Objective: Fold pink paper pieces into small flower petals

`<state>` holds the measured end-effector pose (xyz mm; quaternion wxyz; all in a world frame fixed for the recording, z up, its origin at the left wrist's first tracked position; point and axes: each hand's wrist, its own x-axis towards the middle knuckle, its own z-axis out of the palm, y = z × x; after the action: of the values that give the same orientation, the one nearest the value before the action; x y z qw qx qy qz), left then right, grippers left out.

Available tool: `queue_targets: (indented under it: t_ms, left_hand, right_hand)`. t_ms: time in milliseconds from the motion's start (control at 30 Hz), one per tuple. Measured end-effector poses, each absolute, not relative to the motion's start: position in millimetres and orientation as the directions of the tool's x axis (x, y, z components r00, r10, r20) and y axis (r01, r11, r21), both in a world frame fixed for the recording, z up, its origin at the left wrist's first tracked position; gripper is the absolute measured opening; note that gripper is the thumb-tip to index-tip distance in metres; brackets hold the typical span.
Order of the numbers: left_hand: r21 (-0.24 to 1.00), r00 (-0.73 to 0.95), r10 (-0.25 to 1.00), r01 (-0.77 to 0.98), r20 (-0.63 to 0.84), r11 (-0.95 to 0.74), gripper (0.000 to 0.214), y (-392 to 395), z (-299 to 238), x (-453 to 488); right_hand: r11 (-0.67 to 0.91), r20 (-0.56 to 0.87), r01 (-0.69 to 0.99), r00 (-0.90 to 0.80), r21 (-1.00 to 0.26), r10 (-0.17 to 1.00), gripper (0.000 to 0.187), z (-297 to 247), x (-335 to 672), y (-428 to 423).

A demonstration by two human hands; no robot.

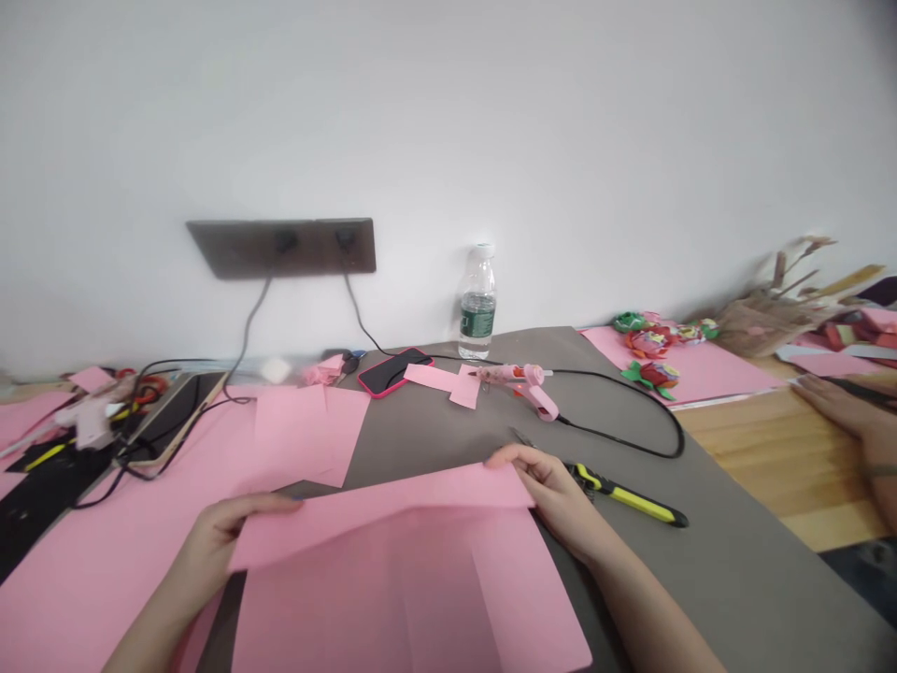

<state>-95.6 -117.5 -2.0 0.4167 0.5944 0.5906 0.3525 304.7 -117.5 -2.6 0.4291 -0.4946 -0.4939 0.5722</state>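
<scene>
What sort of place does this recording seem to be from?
Probably a paper-craft workspace, perhaps at home: a large sheet of pink paper lies on a grey desk mat, beside a pink plastic hot glue gun and multicoloured paper flowers.

This is a craft workspace, set up for paper work against a plain white wall. A wooden table carries a grey cutting mat, sheets of pink paper, a pink hot glue gun and a yellow-and-black utility knife. Colourful paper flowers sit towards the far right, and cables run up to a dark wall socket panel. Another person's hand rests at the right, so the bench looks shared.
</scene>
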Motion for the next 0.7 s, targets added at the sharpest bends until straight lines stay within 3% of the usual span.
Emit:
queue_targets:
  t_ms: [167,433,567,700]
  left_hand:
    - [0.933,-0.029,0.984,0.312,-0.178,0.178,0.048,-118.8,-1.0,-84.9]
    - [0.936,-0.153,0.933,0.083,-0.327,0.342,0.052,-120.8,5.8,-63.4]
    - [0.960,-0.194,0.945,0.043,-0.264,0.277,0.050,-116.6,7.8,-62.9]
    - [0.981,-0.197,0.977,0.155,-0.084,0.116,0.073,-113.3,6.3,-70.9]
  right_hand:
    - [-0.202,-0.200,0.002,-0.173,-0.979,0.964,0.047,-0.2,300.3,-116.5]
    - [-0.217,-0.214,0.003,-0.159,-0.976,0.964,0.054,-3.3,295.6,-112.9]
    - [-0.185,-0.181,-0.045,-0.073,-0.982,0.981,0.050,-8.6,294.4,-110.2]
    - [-0.092,-0.093,-0.065,0.000,-0.994,0.996,0.050,-15.2,289.4,-111.8]
